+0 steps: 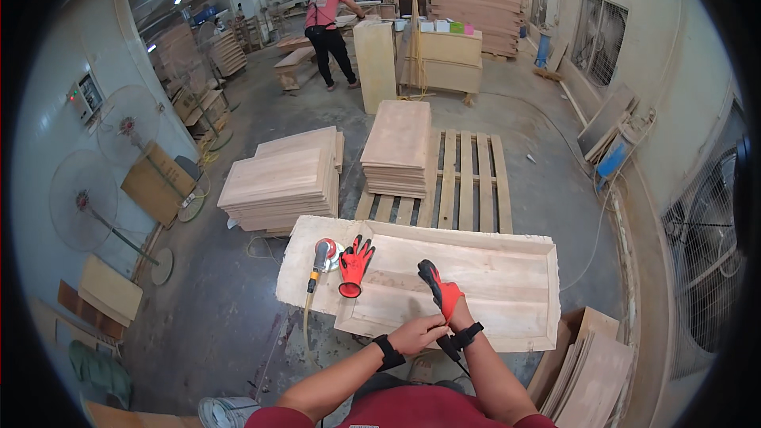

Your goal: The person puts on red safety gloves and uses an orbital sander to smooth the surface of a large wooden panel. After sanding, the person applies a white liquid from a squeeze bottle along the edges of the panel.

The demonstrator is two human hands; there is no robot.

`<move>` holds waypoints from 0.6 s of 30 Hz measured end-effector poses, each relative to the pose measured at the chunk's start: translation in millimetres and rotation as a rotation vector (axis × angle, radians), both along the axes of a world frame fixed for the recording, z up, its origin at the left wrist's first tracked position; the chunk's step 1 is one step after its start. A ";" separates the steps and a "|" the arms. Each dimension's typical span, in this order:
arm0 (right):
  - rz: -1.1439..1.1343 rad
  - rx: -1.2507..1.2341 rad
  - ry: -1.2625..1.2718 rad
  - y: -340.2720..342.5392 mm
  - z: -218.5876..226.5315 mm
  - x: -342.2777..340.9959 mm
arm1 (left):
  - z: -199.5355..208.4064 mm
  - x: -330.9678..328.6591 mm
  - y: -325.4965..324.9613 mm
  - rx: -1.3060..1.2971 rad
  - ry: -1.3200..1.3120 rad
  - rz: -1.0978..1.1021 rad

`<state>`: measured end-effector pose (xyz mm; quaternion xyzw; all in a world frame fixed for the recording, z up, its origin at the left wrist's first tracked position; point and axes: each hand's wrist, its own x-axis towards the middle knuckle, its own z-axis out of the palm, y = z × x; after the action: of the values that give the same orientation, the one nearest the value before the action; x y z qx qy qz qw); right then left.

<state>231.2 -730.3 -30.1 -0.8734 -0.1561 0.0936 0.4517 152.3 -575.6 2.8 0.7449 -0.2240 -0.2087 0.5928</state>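
Note:
My right hand (442, 289) wears a red work glove with black-coated fingers. Its fingers point away from me, stretched out, over a framed wooden door panel (491, 301), and nothing shows in them. My left hand (416, 334), bare, is closed on the cuff of that glove at the right wrist. The matching red and black glove (356, 265) lies on the left end of the panel, touching nothing I hold. Beside it stands an orbital sander (323, 257) with a red and white head and a hose trailing off the table edge. Black straps circle both my wrists.
The panel rests on a pale padded work table (305, 230). Beyond it are stacked panels (277, 182), another stack (396, 143) and a wooden pallet (468, 182). Boards (590, 372) lean at my lower right. A person (329, 20) works farther back. Fans (83, 200) line the left wall.

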 end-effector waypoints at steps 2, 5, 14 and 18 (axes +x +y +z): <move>0.103 0.125 -0.238 0.8 3.3 3.2 | -4.3 0.3 -0.6 -0.014 -0.028 0.048; 0.193 0.000 -0.521 -18.4 2.4 9.8 | 6.1 8.3 -12.5 0.033 -0.061 0.067; 0.055 0.480 -0.395 -32.4 80.0 17.6 | 28.6 33.2 -33.3 0.057 -0.224 0.099; 0.007 0.683 -0.293 -33.2 89.9 22.5 | 39.2 41.6 -41.8 0.038 -0.212 0.075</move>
<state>253.7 -763.5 59.9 -0.6759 -0.2443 -0.0886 0.6896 193.9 -617.3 42.0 0.7818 -0.2535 -0.1109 0.5588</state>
